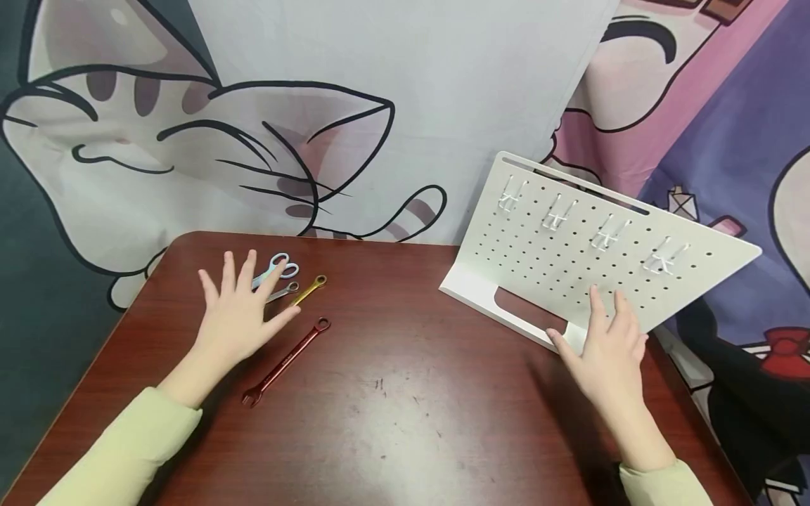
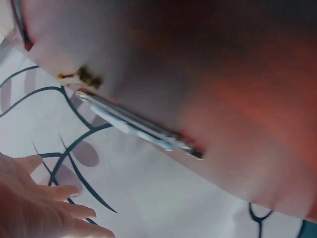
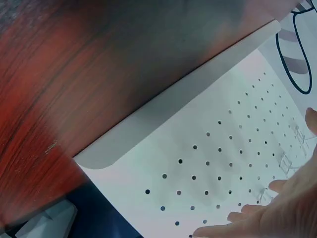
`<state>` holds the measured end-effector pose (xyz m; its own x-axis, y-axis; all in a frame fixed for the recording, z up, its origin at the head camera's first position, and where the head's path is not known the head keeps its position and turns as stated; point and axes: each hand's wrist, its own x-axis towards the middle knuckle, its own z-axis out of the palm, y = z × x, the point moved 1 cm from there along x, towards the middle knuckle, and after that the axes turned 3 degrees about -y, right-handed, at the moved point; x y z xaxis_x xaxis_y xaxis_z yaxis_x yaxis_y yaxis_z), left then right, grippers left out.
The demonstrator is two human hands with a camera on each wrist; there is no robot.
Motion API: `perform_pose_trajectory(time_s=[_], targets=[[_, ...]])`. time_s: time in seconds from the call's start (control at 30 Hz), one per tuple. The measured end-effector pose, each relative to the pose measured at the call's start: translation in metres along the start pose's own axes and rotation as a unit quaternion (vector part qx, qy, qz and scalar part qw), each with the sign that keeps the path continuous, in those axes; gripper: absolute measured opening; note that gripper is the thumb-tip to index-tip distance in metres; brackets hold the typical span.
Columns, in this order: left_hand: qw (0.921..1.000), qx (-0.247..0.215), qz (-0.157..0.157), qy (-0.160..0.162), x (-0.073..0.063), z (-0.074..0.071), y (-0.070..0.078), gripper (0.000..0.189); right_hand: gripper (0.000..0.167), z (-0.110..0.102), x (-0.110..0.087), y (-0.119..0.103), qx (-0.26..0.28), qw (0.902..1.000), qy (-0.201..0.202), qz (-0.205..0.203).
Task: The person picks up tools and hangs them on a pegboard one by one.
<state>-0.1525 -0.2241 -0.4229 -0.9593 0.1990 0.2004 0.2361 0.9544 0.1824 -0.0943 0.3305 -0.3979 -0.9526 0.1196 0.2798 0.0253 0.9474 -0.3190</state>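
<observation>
My left hand [image 1: 237,320] is spread with straight fingers over the left side of the table, holding nothing. Around its fingertips lie light-blue-handled scissors [image 1: 259,280], a small silver wrench [image 1: 283,292] and a gold wrench [image 1: 309,289], each partly hidden by the hand. Nearer me is a longer red combination wrench [image 1: 285,365]. On the right, my right hand [image 1: 609,362] has its fingers extended in front of a white pegboard [image 1: 538,246] and overlaps its lower edge. Several clear hooks [image 1: 554,219] hang in a row on the board, with nothing on them.
The brown table [image 1: 392,407] has a rounded far left corner. A cartoon-printed cloth [image 1: 380,42] hangs behind it. The pegboard leans back on its white base [image 1: 471,283] near the table's right edge. A pale object [image 3: 49,220] shows below the table edge in the right wrist view.
</observation>
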Motion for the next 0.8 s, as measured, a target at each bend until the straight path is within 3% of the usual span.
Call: perform_pose_trajectory(time_s=[0.2, 0.33, 0.63, 0.8], targets=[[0.9991, -0.034, 0.024, 0.006, 0.028, -0.001, 0.017, 0.079, 0.092, -0.008, 0.002, 0.001, 0.050, 0.9974, 0.050, 0.009], [0.9975, -0.054, 0.045, 0.009, 0.048, 0.001, 0.032, 0.075, 0.086, -0.014, 0.003, 0.006, 0.076, 0.9916, 0.104, 0.008], [0.9903, -0.102, 0.093, 0.018, 0.082, 0.010, 0.071, 0.067, 0.068, -0.023, 0.005, 0.023, 0.134, 0.9630, 0.232, -0.026], [0.9818, -0.169, 0.085, -0.018, 0.100, 0.018, 0.094, 0.064, 0.057, -0.028, 0.009, 0.032, 0.160, 0.9477, 0.276, 0.014]])
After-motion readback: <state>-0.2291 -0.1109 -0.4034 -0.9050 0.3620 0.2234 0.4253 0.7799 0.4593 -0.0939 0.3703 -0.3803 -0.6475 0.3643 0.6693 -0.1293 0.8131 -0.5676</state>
